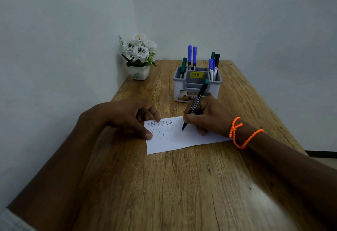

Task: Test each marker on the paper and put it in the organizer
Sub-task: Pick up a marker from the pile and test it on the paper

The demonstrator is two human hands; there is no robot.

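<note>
A white sheet of paper point(182, 139) lies on the wooden table point(164, 185), with zigzag scribbles in rows on its left part. My left hand point(125, 116) presses down on the paper's left edge with fingertips and thumb. My right hand point(209, 117) grips a black marker with a green end point(197, 101), uncapped, its tip touching the paper right of the scribbles. Behind stands the grey organizer point(197, 86), holding several capped markers: blue ones point(192, 55), green and black ones.
A small white pot of white artificial flowers point(139, 57) stands at the table's back left corner against the wall. Walls close the table in on the left and behind. An orange bead bracelet point(240, 132) circles my right wrist. The table's right edge drops to the floor.
</note>
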